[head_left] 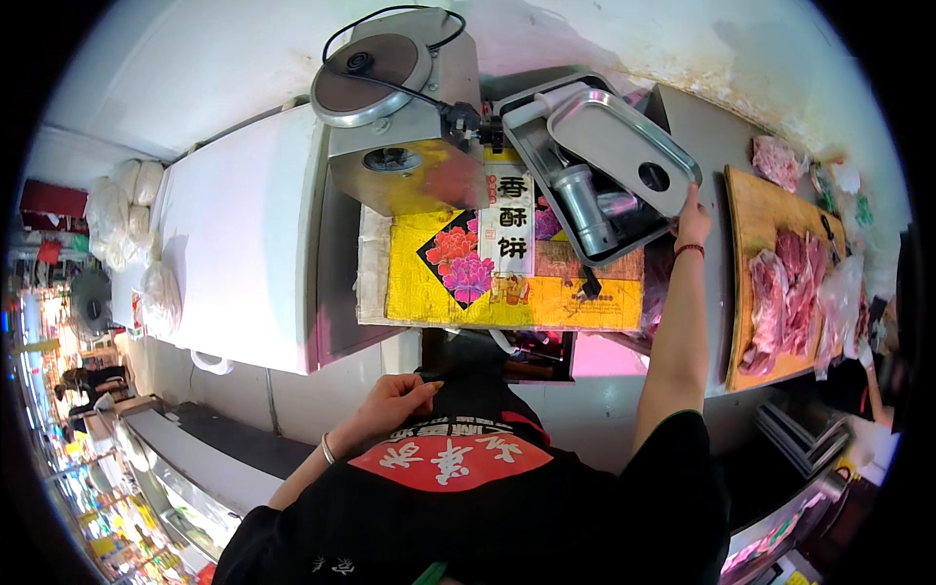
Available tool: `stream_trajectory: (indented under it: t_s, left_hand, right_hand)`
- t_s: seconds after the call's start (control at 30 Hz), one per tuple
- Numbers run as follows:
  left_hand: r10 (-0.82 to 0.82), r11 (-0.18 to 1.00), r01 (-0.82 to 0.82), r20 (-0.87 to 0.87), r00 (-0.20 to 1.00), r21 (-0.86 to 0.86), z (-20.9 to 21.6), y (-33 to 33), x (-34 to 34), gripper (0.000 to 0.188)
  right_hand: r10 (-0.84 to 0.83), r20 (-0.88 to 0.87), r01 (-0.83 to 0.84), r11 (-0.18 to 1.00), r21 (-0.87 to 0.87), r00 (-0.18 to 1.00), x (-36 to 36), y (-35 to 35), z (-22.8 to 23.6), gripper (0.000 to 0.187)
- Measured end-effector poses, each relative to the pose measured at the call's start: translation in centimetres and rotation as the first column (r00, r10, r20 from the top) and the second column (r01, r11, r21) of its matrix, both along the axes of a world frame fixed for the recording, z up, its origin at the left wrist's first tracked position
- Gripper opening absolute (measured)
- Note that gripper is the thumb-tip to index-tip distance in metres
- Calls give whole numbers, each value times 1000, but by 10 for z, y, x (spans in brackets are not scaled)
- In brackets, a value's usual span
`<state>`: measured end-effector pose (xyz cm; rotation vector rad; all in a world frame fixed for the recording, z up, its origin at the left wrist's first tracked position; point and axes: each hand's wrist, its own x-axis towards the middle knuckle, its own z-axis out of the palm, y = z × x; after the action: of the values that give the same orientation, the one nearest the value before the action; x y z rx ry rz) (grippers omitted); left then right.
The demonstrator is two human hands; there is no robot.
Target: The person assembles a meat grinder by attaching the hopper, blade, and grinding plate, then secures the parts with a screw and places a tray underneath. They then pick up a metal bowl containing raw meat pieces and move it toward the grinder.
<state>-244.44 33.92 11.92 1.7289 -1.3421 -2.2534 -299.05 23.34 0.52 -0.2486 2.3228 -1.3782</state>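
My right hand (pixel 692 222) grips the corner of a shallow metal feed pan (pixel 619 136) with a round hole. The pan lies tilted across a deeper rectangular metal tray (pixel 606 259). Inside that tray are a metal grinder head (pixel 583 210) and a white plunger (pixel 546 104). Left of the tray stands a boxy steel meat grinder body (pixel 405 161), with a round brown-topped disc (pixel 375 73) and a black power cord (pixel 441 99) on top. My left hand (pixel 398 402) is held before my black apron, its fingers curled together with nothing visible in them.
Grinder and tray rest on a yellow printed carton (pixel 409 292). A white chest or cabinet (pixel 239 234) is to the left, plastic bags (pixel 127 210) beyond it. Rightward, raw meat (pixel 780 302) lies on a wooden board (pixel 741 224). Another person's arm (pixel 875 385) shows at far right.
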Motion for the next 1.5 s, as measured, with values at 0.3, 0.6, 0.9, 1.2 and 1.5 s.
stream_trajectory:
  t_s: [0.3,0.6,0.9,1.2,1.5]
  left_hand:
    - [-134,990,132,-29,991,-45,-2,-20,-23,34]
    - [-236,970,225,-128,963,-91,-20,-37,-32,30]
    - [-486,864,416,-253,836,-285,-60,-68,-113,25]
    - [54,750,-117,-116,992,-650,-186,-151,-280,56]
    - [222,637,144,359,907,-757,-121,-179,-336,108]
  right_hand:
    - [-46,349,139,960,-245,936,-3,1,-5,31]
    - [-217,362,397,730,-556,906,66,124,28,29]
    - [-426,537,646,689,-329,728,142,292,32,21]
    - [-501,536,709,636,-306,680,115,257,-5,27]
    - [-454,563,720,500,-482,691,44,211,-32,30]
